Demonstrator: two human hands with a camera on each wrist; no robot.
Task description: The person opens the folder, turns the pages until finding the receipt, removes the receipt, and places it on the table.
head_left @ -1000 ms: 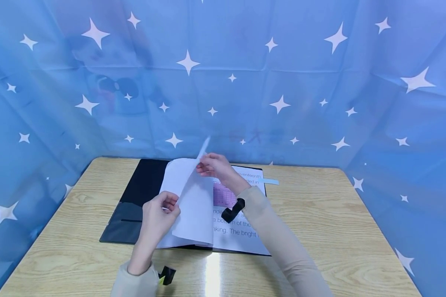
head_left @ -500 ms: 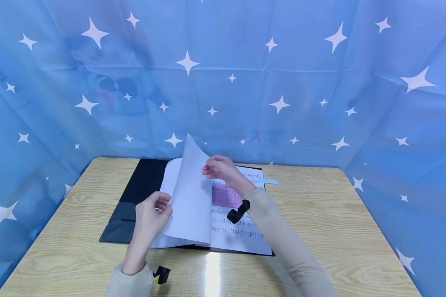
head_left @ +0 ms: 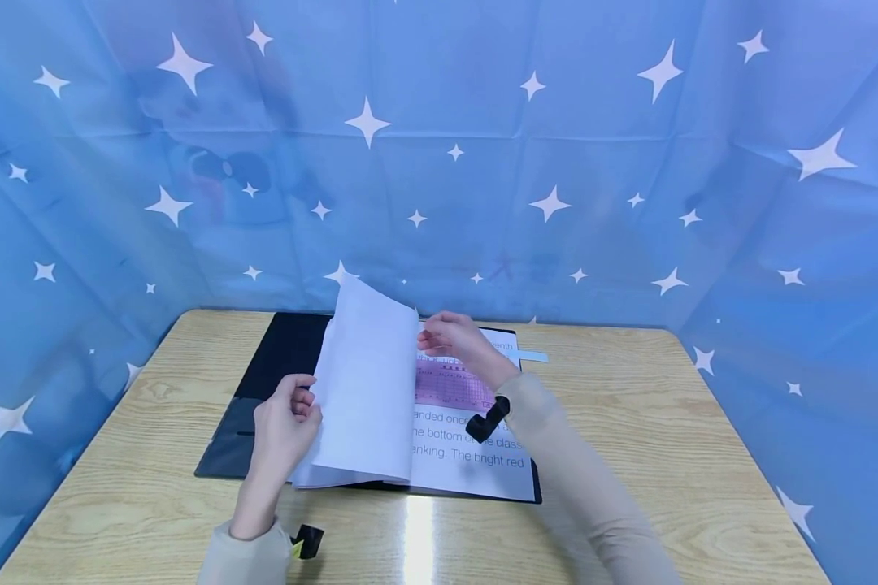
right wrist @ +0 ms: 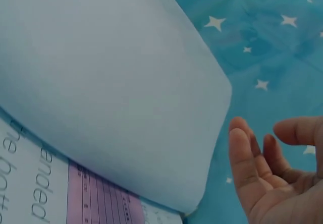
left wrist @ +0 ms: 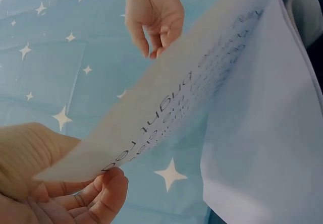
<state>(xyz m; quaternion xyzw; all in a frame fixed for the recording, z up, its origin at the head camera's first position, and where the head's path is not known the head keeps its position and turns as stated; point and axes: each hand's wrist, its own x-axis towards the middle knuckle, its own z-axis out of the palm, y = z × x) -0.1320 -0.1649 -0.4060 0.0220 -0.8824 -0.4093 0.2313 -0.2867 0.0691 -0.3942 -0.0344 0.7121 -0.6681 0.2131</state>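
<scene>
A black folder (head_left: pixel 263 382) lies spread on the table with white printed sheets in it. My left hand (head_left: pixel 285 426) pinches the free edge of one raised page (head_left: pixel 369 390). In the left wrist view that page (left wrist: pixel 166 93) slants up from between thumb and fingers (left wrist: pixel 113 188), its print showing through. My right hand (head_left: pixel 464 341) is beside the top of the page. Seen from the right wrist, its fingers (right wrist: pixel 245 168) are loosely bent, with a gap to the page's edge. A pink slip with a printed grid (head_left: pixel 449 383) lies on the right-hand printed sheet (head_left: pixel 468 475).
A light blue strip (head_left: pixel 532 356) sticks out past the folder's right side. Wood-grain tabletop (head_left: pixel 629 455) surrounds the folder. A blue curtain with white stars (head_left: pixel 439 179) hangs behind the table and along both sides.
My left hand has moved left, swinging the raised page over to the left. My right hand has come off the page and shifted right. More of the pink slip shows.
</scene>
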